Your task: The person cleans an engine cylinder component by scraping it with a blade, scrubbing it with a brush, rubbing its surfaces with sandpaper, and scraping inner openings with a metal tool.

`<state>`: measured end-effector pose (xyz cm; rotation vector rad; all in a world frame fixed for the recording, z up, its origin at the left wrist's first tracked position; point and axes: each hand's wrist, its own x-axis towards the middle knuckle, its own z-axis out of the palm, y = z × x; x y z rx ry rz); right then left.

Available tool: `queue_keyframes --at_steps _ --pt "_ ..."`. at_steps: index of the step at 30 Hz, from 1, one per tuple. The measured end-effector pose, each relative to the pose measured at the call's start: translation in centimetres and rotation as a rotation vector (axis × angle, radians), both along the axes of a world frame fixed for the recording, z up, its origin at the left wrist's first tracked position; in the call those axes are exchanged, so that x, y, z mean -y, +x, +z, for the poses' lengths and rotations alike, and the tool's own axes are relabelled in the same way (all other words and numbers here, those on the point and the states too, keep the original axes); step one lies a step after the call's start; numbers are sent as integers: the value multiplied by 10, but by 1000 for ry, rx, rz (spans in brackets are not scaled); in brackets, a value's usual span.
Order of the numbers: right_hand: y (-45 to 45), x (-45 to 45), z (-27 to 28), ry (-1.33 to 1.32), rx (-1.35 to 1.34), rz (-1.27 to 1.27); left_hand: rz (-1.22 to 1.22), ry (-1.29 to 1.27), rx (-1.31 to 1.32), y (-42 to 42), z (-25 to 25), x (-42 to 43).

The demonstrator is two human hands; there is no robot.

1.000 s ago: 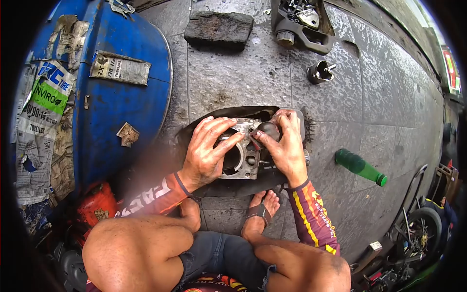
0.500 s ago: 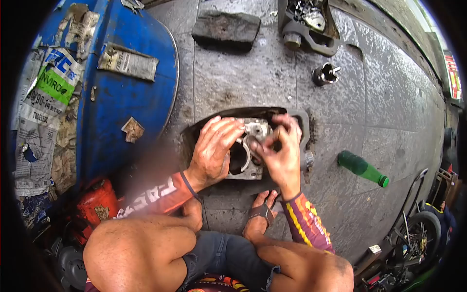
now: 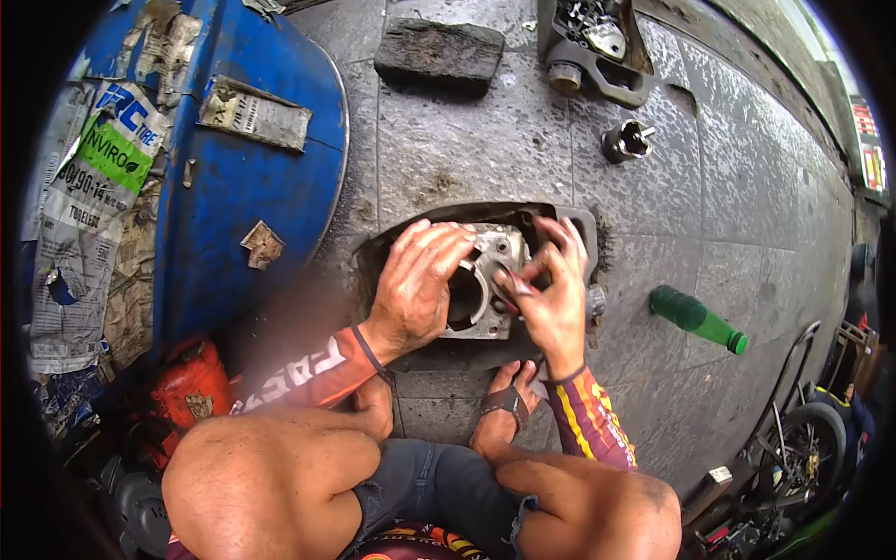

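Observation:
A grey metal engine block (image 3: 499,245) with a large round bore lies in a cut-open black container (image 3: 439,355) on the floor. My left hand (image 3: 415,285) grips the block's left side, its fingers together over the upper left edge. Over the right side of the block is my right hand (image 3: 555,294), its fingers bent and partly blurred. Its thumb and fingers are near a small dark piece, and whether they hold it cannot be made out.
Above the container lies a dark block (image 3: 439,56). A cut jug (image 3: 611,79) holds metal parts, near a metal cylinder (image 3: 628,142). A green bottle (image 3: 695,317) lies right. The blue drum (image 3: 252,187) stands left; a motorcycle wheel (image 3: 810,453) is lower right.
The view has shifted slightly. My right hand has moved its fingers, and the dark round piece seen near it earlier no longer shows clearly. My left hand stays on the block.

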<state>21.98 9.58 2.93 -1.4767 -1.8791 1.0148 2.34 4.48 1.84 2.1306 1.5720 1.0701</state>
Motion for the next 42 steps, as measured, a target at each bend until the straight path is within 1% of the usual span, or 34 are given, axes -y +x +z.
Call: queue_keyframes --at_steps 2,6,10,12,13,14,16,17,18,20,21,22,24,25,28,30,31,32,33,35,36,38,39,40,42 --pt "-1 2 0 -12 -28 -39 -27 -8 52 1 0 -1" --pt "-23 -17 -10 68 -46 1 -41 14 64 -1 -4 -2" --pt "-5 -8 -14 114 9 14 -33 3 65 -1 0 -1" --pt "-1 -11 -23 52 -95 -40 -52 -16 87 -2 -7 1" --pt "-8 -17 -17 123 42 16 -53 4 68 -3 -6 0" --pt "-15 -24 -24 146 33 83 -58 14 57 -2 -4 -1" --pt "-28 -31 -16 131 55 85 -71 -1 80 -4 -8 -2" --pt "-24 -29 -20 113 13 84 -41 -5 46 -3 -7 -1" --pt "-19 -25 -20 128 36 103 -13 -20 14 -3 -6 5" --pt "-6 -20 -19 52 39 83 161 12 -28 0 -9 9" --pt "0 -19 -14 98 139 90 180 -4 -37 1 -7 7" --pt "1 -18 -13 63 128 90 204 -29 -43 3 -6 9" --pt "-9 -25 -15 105 107 116 107 -81 74 -1 -14 13" --pt "-18 -31 -15 151 103 130 97 -68 40 -2 -14 13" --pt "-32 -40 -14 140 101 141 91 -68 53 -2 -11 10" --pt "-17 -35 -18 115 110 163 86 -67 71 -3 -11 11" --pt "-11 -35 -13 56 138 175 92 -62 74 -2 -12 11" --pt "-9 -38 -12 17 130 196 89 -57 87 -1 -11 10" --pt "-15 -42 -12 -24 51 224 91 -53 100 -2 -10 9" --pt "-29 -59 -12 139 127 368 71 -65 101 -2 -13 12" --pt "-41 -66 -11 146 138 436 66 -60 104 -1 -15 13" --pt "-42 -72 -12 125 121 498 97 -20 99 -1 -16 12" --pt "-33 -71 -12 69 162 517 107 -12 98 -1 -16 12" --pt "-22 -72 -11 47 161 512 138 -11 55 -1 -16 13" --pt "-22 -76 -12 62 216 563 125 -47 202 1 -24 15"
